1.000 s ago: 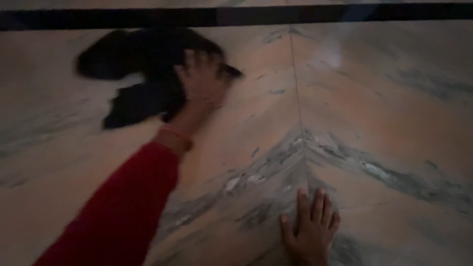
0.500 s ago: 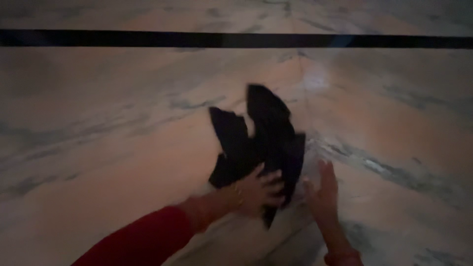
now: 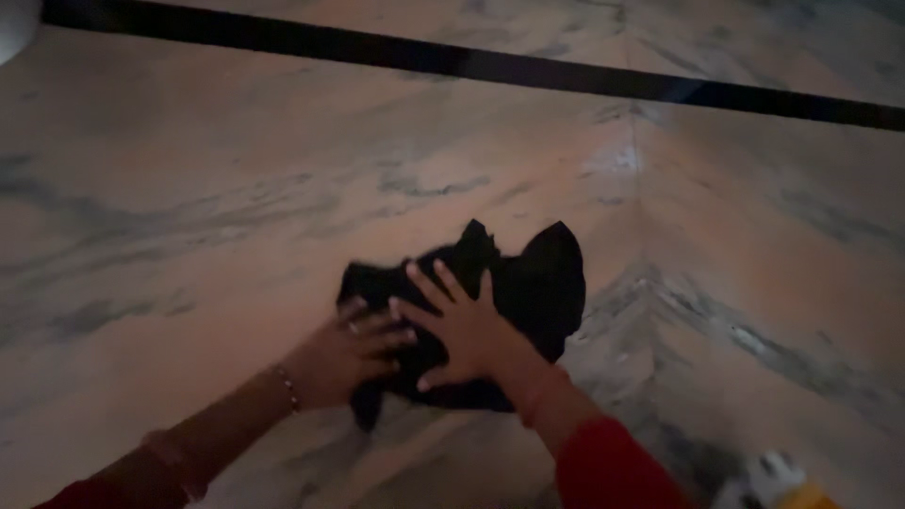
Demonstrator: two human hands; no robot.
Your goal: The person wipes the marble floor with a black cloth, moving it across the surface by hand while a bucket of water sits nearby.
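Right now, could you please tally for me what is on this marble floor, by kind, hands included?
Black cloth, crumpled: 1
Hands pressed flat on the cloth: 2, left hand and right hand
Yellow and white object at the lower right edge, too cropped to identify: 1
Black inlay stripe across the marble floor: 1
Total: 5

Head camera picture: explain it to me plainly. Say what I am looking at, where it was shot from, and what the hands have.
There is no machine here. The picture comes from a camera worn on a person's head, looking down at their own two bare hands. Below lies a marble floor in pinkish and grey tones, crossed by a dark stripe near the top. A crumpled black cloth lies on it. The left hand and the right hand both press flat on the cloth with fingers spread, not gripping it. Both sleeves are red. A blurred white and yellow object shows at the bottom right; I cannot tell what it is.
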